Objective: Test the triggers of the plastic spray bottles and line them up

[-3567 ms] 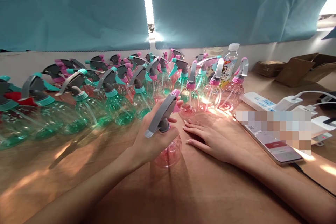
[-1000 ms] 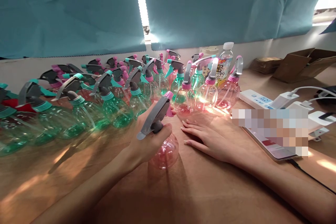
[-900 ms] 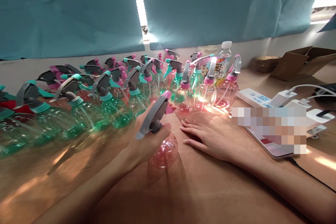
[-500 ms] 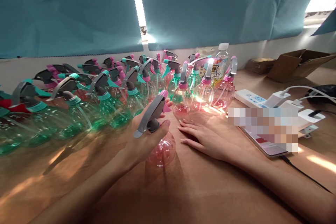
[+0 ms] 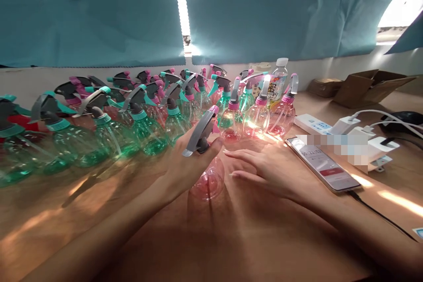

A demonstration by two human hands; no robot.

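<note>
My left hand (image 5: 191,158) is wrapped round the neck of a pink spray bottle (image 5: 209,181). The bottle stands upright on the table, its grey trigger head (image 5: 200,134) with pink nozzle showing above my hand; the collar is hidden by my fingers. Just right of it, my right hand (image 5: 261,167) hovers at or just over the tabletop, holding nothing, fingers extended and apart from the bottle. Beyond my hands, a pink spray bottle (image 5: 231,124) and another pink one (image 5: 256,121) stand closest.
Rows of green spray bottles (image 5: 150,139) and pink ones fill the left and back. A clear drink bottle (image 5: 279,80) stands behind. At right lie a phone (image 5: 325,165) on a cable, a power strip (image 5: 310,123) with chargers, and an open cardboard box (image 5: 370,88).
My right hand has lifted a little, with its fingers drawn closer together. My left hand keeps its hold on the pink spray bottle. The whole view has shifted slightly.
</note>
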